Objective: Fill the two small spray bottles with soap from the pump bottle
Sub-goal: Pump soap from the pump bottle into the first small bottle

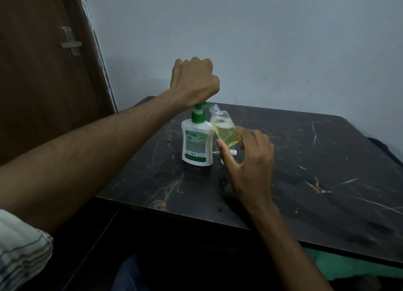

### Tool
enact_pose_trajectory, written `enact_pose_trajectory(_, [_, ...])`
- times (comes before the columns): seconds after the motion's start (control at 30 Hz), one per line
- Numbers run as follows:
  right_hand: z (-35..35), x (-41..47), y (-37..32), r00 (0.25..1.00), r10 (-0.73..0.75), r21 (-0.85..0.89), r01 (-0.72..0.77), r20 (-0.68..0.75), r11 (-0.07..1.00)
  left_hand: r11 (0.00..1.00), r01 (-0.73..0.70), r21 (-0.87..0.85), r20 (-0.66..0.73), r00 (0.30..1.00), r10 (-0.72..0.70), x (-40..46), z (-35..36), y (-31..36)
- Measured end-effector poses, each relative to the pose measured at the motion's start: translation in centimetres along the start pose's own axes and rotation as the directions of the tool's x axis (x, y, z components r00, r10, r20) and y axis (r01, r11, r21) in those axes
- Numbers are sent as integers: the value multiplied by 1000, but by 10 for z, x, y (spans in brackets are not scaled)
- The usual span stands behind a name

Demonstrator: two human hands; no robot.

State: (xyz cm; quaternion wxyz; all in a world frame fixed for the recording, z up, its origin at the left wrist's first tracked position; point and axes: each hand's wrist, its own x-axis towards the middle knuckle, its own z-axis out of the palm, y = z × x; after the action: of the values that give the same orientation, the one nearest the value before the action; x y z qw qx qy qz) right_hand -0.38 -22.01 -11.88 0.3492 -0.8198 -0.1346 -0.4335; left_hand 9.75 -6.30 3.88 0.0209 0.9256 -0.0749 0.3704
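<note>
A white pump bottle (197,141) with a green pump head (199,112) stands on the dark marble table (305,170). My left hand (194,81) is closed in a fist and rests on top of the pump head. My right hand (246,160) holds a small clear spray bottle (225,129), tilted, its open neck right at the pump's spout. That bottle is about half full of yellow soap. A small white part (233,152), perhaps a spray cap, lies on the table behind my right hand, mostly hidden. I see no second small bottle.
The table stands in a corner against a pale blue wall (261,40). A brown door (43,72) is at the left. Bare tabletop stretches to the right and front of the bottles.
</note>
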Motion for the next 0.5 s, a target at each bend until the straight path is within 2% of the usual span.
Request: enact_pose_trajectory(0.5, [0,0,-1,1000,-8,3,8,13,1000,999,-41,-7,27,999,41,5,-7,1])
